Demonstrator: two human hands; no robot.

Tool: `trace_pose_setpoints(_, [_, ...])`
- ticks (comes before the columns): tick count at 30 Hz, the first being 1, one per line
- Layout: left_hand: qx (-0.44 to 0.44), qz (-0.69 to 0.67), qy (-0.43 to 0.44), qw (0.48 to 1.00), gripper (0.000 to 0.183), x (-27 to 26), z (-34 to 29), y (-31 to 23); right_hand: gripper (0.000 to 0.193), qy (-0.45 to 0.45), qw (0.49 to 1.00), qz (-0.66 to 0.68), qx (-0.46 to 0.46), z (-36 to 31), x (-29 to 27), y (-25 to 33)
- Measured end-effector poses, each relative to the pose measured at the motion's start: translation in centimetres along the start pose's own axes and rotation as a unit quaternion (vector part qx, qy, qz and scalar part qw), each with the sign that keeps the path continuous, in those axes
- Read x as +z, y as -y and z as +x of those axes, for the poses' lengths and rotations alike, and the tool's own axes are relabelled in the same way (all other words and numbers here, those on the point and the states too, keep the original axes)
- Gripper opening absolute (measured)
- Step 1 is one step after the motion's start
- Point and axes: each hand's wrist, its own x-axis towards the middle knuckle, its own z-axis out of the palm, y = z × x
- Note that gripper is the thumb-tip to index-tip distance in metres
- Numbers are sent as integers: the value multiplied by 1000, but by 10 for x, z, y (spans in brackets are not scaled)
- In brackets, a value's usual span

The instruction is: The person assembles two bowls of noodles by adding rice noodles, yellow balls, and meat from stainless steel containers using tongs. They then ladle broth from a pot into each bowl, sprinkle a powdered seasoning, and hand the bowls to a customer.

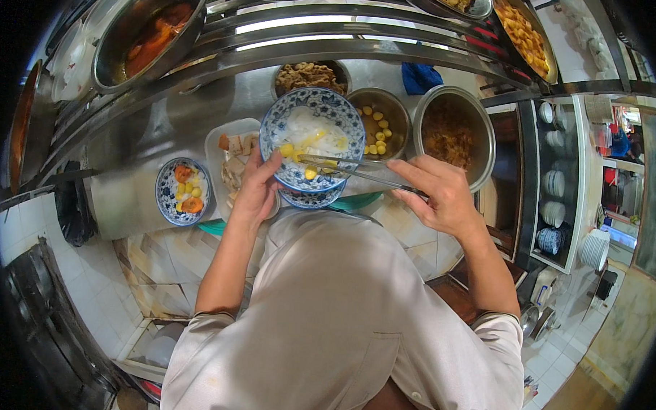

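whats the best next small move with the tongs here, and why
Probably nudge the yellow balls toward the middle of the bowl with the tongs. The balls lie toward its near side, the tong tips are right by them in the right hand, and the left hand grips the rim.

Above the far side of the steel counter point(122, 209), there is a slatted metal rack point(333, 49), with bright light between its bars. Beige patterned tiles point(159, 271) are below the counter's near edge, white tiles point(73, 257) to its left, and a white-framed cabinet point(585, 192) to its right.
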Motion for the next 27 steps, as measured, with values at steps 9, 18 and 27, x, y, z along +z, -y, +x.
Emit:
trace_pose_setpoints(9, [4,-8,-2,1000,55,1,-1,0,39,-2,1000,1,-17,0,0,2])
trace_pose_setpoints(18, [-1,-12,-4,1000,56,1,0,-2,37,0,999,-22,-25,2,5,0])
trace_pose_setpoints(27, [1,-12,-4,1000,59,1,0,-1,36,-8,995,69,72,-5,14,-2])
